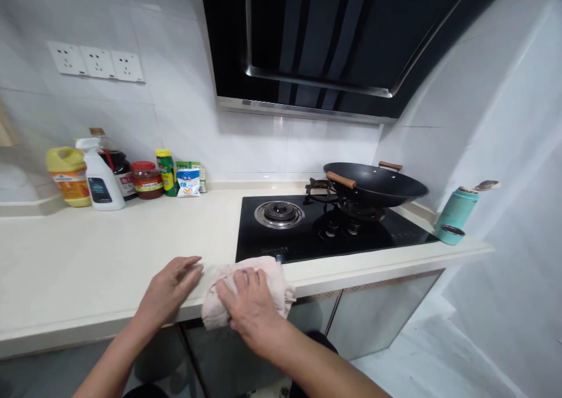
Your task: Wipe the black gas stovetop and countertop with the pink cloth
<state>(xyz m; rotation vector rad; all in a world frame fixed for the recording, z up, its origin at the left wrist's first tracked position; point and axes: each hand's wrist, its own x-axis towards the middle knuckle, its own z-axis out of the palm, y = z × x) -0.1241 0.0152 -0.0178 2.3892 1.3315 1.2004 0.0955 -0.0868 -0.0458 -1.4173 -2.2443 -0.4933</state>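
Under my right hand [252, 307] lies a pale pink cloth [276, 278], pressed at the counter's front edge by the near left corner of the black gas stove [298, 237]. My right fingers are bent over the cloth and grip it; part of it drapes past the edge. My left hand [169, 287] is just left of the cloth, over the white countertop [109, 257], with its fingers apart and nothing in them. A bare burner [280, 213] sits on the stove's left side. On the right burner rests a black wok [381, 184] with wooden handles.
Against the back wall stand a yellow jug [68, 175], a white spray bottle [104, 178], a dark sauce bottle [120, 164], a red-lidded jar [147, 180], a green shaker [165, 172] and packets [188, 182]. A range hood [316, 41] hangs overhead. A turquoise holder [457, 210] is at the right end.
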